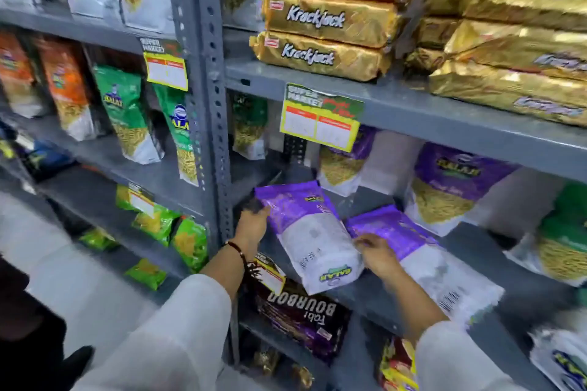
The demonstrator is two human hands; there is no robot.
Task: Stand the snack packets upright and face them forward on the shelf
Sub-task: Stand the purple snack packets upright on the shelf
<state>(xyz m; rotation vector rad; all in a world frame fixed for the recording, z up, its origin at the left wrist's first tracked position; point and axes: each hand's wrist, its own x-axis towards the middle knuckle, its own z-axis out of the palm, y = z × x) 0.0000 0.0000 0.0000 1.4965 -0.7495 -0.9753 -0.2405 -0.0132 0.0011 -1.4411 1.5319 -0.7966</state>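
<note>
Two purple-and-white snack packets lie on the grey shelf point(365, 298). The left packet point(305, 232) is tilted with its back side showing and its bottom end toward me. My left hand point(252, 224) grips its upper left edge, and my right hand point(376, 254) rests on its right edge. The second packet point(422, 263) lies flat to the right, partly under my right hand. Behind them, two purple packets stand upright facing forward, one at the back point(341, 165) and one at the right point(444, 190).
Gold Krackjack packs point(327, 14) are stacked on the shelf above. A yellow price tag point(319, 119) hangs from that shelf's edge. Green packets point(562, 241) stand at far right. A dark Bourbon pack point(301, 317) lies below. The grey upright post point(209, 105) divides off the left bay.
</note>
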